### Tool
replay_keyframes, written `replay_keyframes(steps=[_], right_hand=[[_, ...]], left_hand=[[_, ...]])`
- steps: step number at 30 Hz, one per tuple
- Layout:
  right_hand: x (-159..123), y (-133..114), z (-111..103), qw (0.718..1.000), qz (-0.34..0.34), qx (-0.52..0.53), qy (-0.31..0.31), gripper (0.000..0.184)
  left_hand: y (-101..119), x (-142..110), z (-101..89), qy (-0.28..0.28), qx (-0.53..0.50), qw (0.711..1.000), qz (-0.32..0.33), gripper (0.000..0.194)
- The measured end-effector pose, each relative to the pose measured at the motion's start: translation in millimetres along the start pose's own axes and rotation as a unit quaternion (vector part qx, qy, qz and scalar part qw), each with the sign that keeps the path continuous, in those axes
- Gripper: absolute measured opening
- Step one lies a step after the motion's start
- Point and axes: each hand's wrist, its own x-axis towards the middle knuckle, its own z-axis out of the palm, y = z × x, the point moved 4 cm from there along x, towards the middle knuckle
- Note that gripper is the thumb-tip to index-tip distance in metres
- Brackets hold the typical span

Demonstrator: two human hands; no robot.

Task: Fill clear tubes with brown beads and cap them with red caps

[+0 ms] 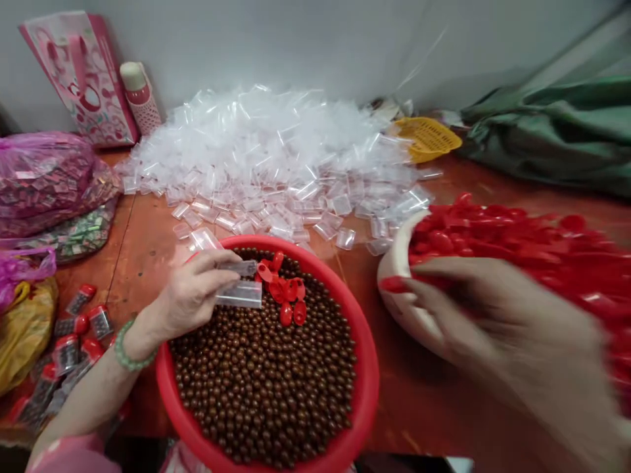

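Observation:
My left hand [190, 289] is closed around a few clear plastic boxes [240, 294], their mouths pointing different ways, above the left rim of a red tub [365, 368]. Small round brown balls [266, 387] fill the tub, and several red caps [286, 289] lie on top of them. On the right, my right hand [493, 322] is blurred by motion in front of a white bowl [394, 263] heaped with red caps. A small red cap [393, 284] shows at its pinched fingertips.
Empty clear boxes [276, 144] form a big pile at the back. Filled red-capped boxes [66, 355] lie at left beside plastic bags [44, 184]. A yellow basket [426, 138], a green cloth [557, 135], a bottle [140, 98] and a paper bag [81, 79] stand behind.

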Motion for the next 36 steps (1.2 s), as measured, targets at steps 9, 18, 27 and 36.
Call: replay_keyframes(steps=[9,18,27,36], right_hand=[[27,-84,93,0.95,-0.072,0.184,-0.242,0.033],[8,-96,119,0.797,0.068,0.481,-0.359,0.03],[7,-72,117,0.845,0.113,0.454,-0.259,0.033],[-6,-69,112,0.76,0.205,0.542,-0.295,0.039]], left_hand=[[21,-15,18.7,-0.044,0.052,0.994,0.084,0.025],[36,-29,22.1,-0.085,-0.007,0.995,0.055,0.02],[11,-16,23.9,-0.063,-0.024,0.997,0.024,0.027],[24,-22,27.9,-0.142,-0.067,0.988,0.0,0.064]])
